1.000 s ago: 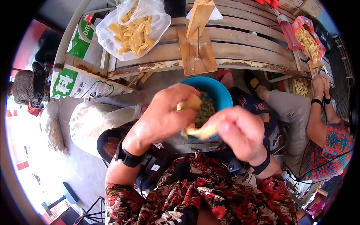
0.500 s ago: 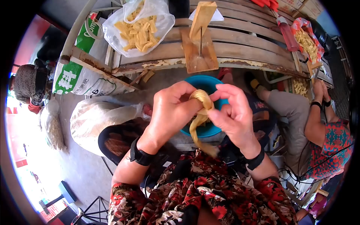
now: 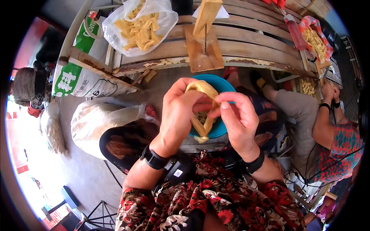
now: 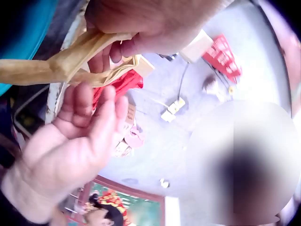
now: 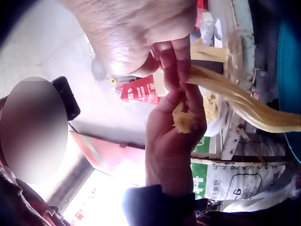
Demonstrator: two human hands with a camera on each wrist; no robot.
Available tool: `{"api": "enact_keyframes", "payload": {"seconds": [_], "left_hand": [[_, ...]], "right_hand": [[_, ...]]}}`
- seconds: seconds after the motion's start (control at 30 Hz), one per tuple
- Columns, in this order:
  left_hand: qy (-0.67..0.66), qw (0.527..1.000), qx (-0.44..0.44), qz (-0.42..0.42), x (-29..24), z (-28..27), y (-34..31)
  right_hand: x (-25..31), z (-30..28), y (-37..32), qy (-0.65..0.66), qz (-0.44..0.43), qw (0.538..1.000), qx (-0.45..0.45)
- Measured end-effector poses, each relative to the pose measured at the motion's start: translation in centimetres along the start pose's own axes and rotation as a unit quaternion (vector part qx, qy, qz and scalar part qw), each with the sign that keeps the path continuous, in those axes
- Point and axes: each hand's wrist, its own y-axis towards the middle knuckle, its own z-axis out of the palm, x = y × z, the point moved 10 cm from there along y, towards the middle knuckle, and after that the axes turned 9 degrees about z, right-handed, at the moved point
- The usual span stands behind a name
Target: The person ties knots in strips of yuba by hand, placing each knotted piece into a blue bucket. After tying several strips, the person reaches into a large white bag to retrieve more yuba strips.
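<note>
A folded yellow strip (image 3: 207,89) is looped between both hands over the blue bucket (image 3: 225,85), its lower part hanging into a V. The left hand (image 3: 178,111) grips the loop at the left, with fingers curled round it. On the right, the right hand (image 3: 242,122) pinches the strip with thumb and fingertips. In the left wrist view the strip (image 4: 61,66) runs out from under the left hand (image 4: 150,23). The right wrist view shows the strip (image 5: 249,106) beside the right hand (image 5: 136,37). Pieces in the bucket are partly hidden.
A slatted bench (image 3: 246,50) stands beyond the bucket, bearing a plastic bag of yellow pieces (image 3: 140,32) and a wooden stand with a metal rod (image 3: 204,57). White sacks (image 3: 100,123) lie at the left. Another person (image 3: 339,150) sits at the right.
The strip went from a blurred bundle to a knot-like coil with a dangling tail, and now forms a wider loop. The left hand has risen slightly; both hands remain over the bucket.
</note>
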Motion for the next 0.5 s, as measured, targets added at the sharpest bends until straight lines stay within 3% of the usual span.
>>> {"api": "enact_keyframes", "payload": {"seconds": [0.1, 0.17, 0.23, 0.27, 0.3, 0.37, 0.43, 0.47, 0.5], "left_hand": [[-0.097, 0.994, -0.030, -0.032, 1.1, -1.8, 0.9], [-0.133, 0.990, -0.032, -0.026, 1.2, -2.3, 1.3], [-0.161, 0.986, -0.038, -0.025, 1.4, -2.1, 1.3], [-0.163, 0.985, -0.045, -0.027, 1.6, -1.7, 1.3], [-0.165, 0.984, -0.052, -0.030, 1.8, -1.4, 1.2], [-0.167, 0.983, -0.052, -0.053, 2.4, -0.6, 0.7], [-0.166, 0.983, -0.039, -0.062, 2.5, -0.3, 0.2], [-0.108, 0.994, -0.021, -0.008, 1.4, -0.6, 0.2], [-0.049, 0.998, -0.002, 0.047, 0.2, -1.1, 0.0]], "right_hand": [[1.3, -1.3, -1.3, -0.187, -0.090, 0.977, -0.047], [0.3, 0.0, -1.7, -0.263, -0.118, 0.956, 0.060], [-1.7, 2.0, -2.2, -0.236, 0.025, 0.962, 0.131], [-2.3, 2.8, -2.6, -0.233, 0.035, 0.959, 0.154], [-1.6, 3.5, -2.5, -0.236, 0.008, 0.960, 0.150], [0.7, 4.0, -2.8, -0.281, -0.226, 0.929, 0.085], [0.9, 3.6, -2.6, -0.252, -0.206, 0.942, 0.085], [1.2, 3.4, -2.5, -0.238, -0.197, 0.947, 0.085], [1.0, 2.2, -1.8, -0.166, -0.121, 0.976, 0.074]]}}
